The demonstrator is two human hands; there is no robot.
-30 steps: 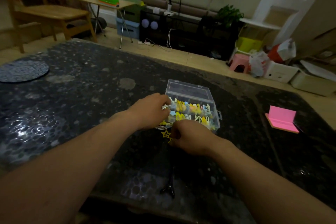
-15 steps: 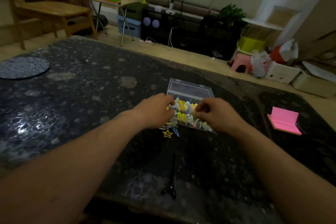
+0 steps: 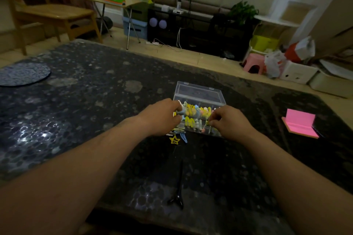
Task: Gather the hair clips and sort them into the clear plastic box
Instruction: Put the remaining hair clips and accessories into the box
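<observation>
Nearby, black clip (image 3: pixel 178 199) (pink notepad (image 3: pixel 299 119) rightward).

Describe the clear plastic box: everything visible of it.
The clear plastic box is a rectangular, see-through case on the dark speckled table. Its lid stands open, tilted back at the far side, with two small tabs on its edge. The base holds rows of yellow, blue and pink hair clips. The left hand grips its left end; the right hand pinches a hair clip over its right front.
</observation>
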